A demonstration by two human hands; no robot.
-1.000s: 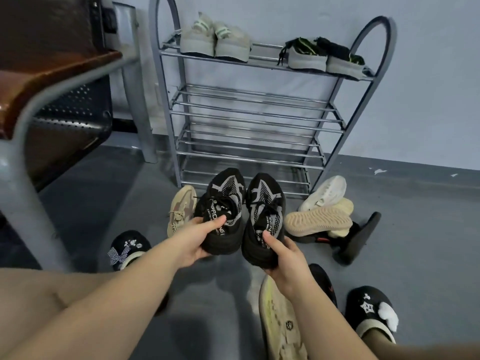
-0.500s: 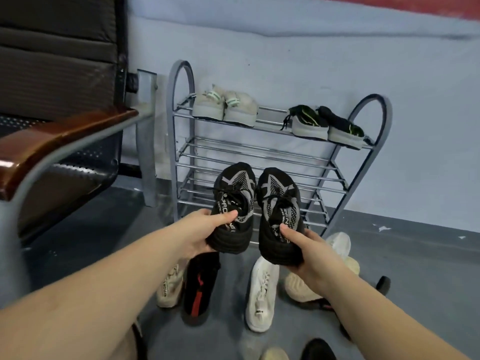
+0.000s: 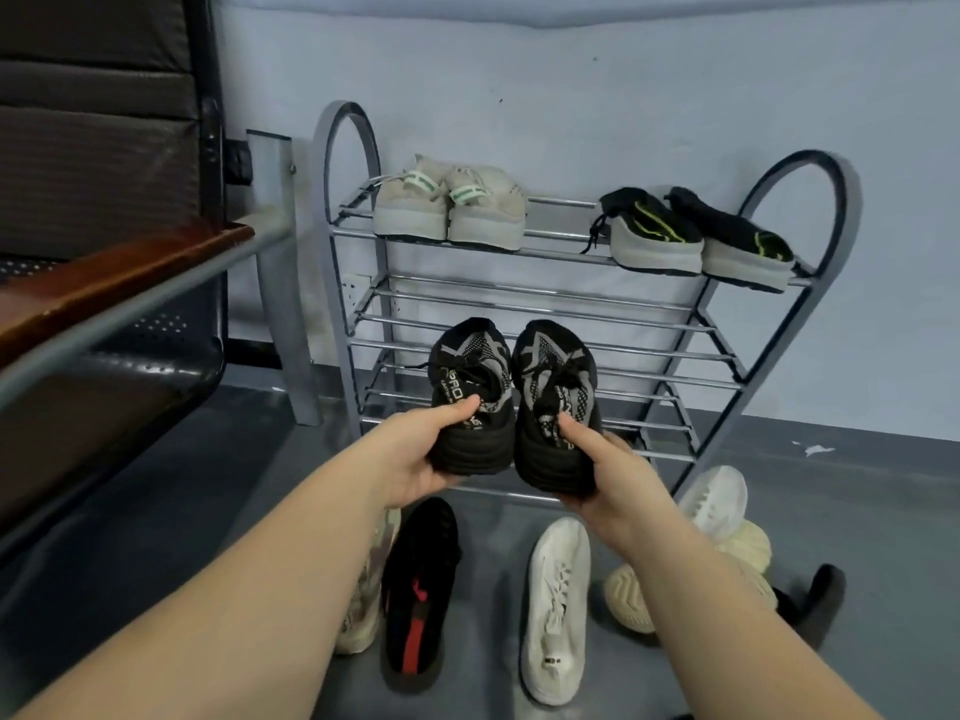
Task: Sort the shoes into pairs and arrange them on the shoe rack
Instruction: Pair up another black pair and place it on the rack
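The left hand (image 3: 415, 454) is gripping one black knit sneaker (image 3: 470, 397) by its heel; the right hand (image 3: 608, 475) is gripping its mate (image 3: 558, 407). Both are hovering side by side before the shoe rack (image 3: 524, 309).

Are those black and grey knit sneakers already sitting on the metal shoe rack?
No, the left hand and right hand hold them in front of its lower shelves.

Waiting-room-like corner, perforated metal bench (image 3: 130, 356) with wooden armrest (image 3: 104, 283), bare painted wall (image 3: 623, 96), grey floor (image 3: 857, 485)
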